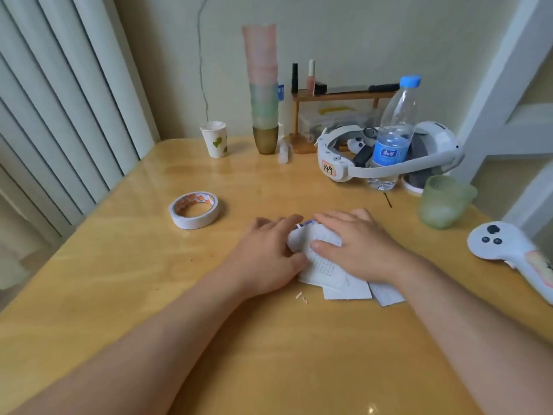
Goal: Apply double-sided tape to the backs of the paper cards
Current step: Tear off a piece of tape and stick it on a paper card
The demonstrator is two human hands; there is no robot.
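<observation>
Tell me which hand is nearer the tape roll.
Left. The left hand rests on the paper cards, just right of the tape roll; the right hand lies farther right.

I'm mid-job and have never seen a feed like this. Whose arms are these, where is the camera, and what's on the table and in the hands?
There is no machine: these are a person's two bare arms, filmed by one wide-angle camera worn on their head, looking forward and down. The left hand and right hand both lie on a small pile of white paper cards on the yellow table; the fingers look mostly flat, pressing, and whether either pinches a card is hard to tell. The roll of double-sided tape sits untouched to the left. Farther back stand a paper cup, a tall stack of plastic cups, a water bottle and a white headset. A green cup and a white controller lie at right.
</observation>
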